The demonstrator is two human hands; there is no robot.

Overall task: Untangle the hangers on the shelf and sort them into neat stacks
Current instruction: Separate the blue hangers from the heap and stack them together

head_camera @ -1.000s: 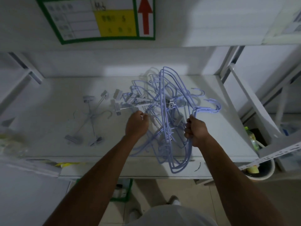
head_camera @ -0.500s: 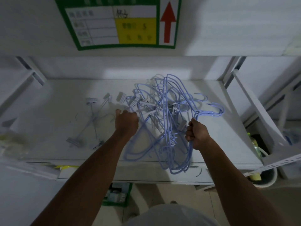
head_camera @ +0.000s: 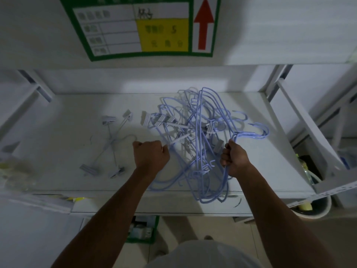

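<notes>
A tangle of pale blue wire hangers (head_camera: pixel 201 144) lies on the white shelf (head_camera: pixel 77 117), right of centre, some standing up and some hanging over the front edge. My right hand (head_camera: pixel 233 157) grips a bundle of these hangers near their necks. My left hand (head_camera: pixel 150 155) is curled into a fist and pulls on the bar of a white clip hanger (head_camera: pixel 179 140) that runs into the tangle. Two white clip hangers (head_camera: pixel 112 144) lie crossed on the shelf to the left, apart from the pile.
A green-framed label with a red arrow (head_camera: pixel 146 28) hangs on the board above the shelf. A white bucket (head_camera: pixel 313 207) stands on the floor at the lower right. A slanted white rack upright (head_camera: pixel 307 130) borders the shelf's right side. Blurred yellowish packaging (head_camera: pixel 15 171) sits at the far left.
My left hand has drawn back to the left and toward me, pulling a white clip hanger partway out of the tangle. My right hand keeps its grip on the blue bundle.
</notes>
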